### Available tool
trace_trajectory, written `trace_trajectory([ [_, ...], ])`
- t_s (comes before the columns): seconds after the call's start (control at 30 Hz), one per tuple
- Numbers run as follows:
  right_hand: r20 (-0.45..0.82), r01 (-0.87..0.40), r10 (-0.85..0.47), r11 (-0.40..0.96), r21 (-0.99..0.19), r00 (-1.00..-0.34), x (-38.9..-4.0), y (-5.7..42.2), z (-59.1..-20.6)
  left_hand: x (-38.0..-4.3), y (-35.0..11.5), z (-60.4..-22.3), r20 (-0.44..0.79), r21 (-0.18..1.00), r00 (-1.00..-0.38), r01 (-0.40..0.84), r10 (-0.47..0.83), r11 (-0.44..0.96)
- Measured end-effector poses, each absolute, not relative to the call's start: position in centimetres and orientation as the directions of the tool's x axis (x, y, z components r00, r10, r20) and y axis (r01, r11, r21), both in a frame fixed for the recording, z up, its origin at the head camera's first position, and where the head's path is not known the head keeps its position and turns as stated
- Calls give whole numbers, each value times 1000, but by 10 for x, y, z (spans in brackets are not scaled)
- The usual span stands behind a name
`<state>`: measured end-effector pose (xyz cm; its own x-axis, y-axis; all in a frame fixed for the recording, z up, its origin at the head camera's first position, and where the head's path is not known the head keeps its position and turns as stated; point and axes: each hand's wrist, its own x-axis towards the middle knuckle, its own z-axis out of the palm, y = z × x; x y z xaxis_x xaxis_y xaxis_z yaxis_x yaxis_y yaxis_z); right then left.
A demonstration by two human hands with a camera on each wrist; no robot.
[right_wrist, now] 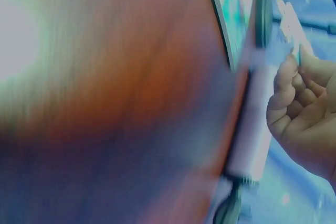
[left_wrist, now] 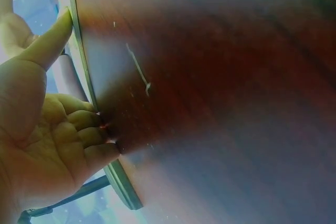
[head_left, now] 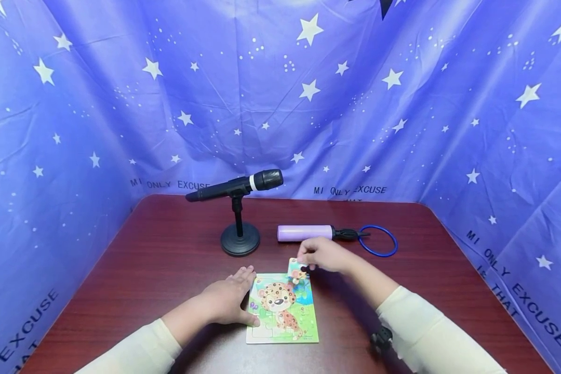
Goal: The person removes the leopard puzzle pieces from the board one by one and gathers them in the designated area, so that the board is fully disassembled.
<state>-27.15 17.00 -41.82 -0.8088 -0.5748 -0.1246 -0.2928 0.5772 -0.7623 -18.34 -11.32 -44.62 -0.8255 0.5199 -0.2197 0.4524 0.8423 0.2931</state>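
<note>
A: Item one?

B: Jigsaw board, rectangular, one. It is lying flat on the dark red table, between the two hands, and is showing a spotted cub on green ground.

A: Item two?

B: Puzzle piece, one, part orange, part blue-green. It is tilting over the board's upper right corner; the right wrist view is showing it raised clear of the board.

A: Right hand?

B: Right hand, grasping. Thumb and fingertips are pinching the puzzle piece; the other fingers are curling inward.

A: Left hand?

B: Left hand, released, fingers extending. Fingertips are touching the board near its upper left corner; the thumb is resting at the lower left side.

A: Remaining stock?

B: Microphone, black, white band, one, slanting on a round-based stand beyond the board. Purple cylinder, one, lying just beyond the right hand; its black end is pointing right and meeting a blue loop. Starred curtain, blue-violet, hanging around the table. Cream sleeves, two, covering the forearms.
</note>
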Motion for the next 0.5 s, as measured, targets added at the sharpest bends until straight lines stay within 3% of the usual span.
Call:
trace_trajectory([
  [0.23, -218, -244, -524, 673, -698, -823, -283, 213, -416, -183, -114, -445, -224, 298, -820, 457, 526, 838],
  [0.5, -217, -334, -482, 807, -486, -849, -279, 224, -430, -183, -114, -445, -218, 284, -823, 460, 524, 841],
])
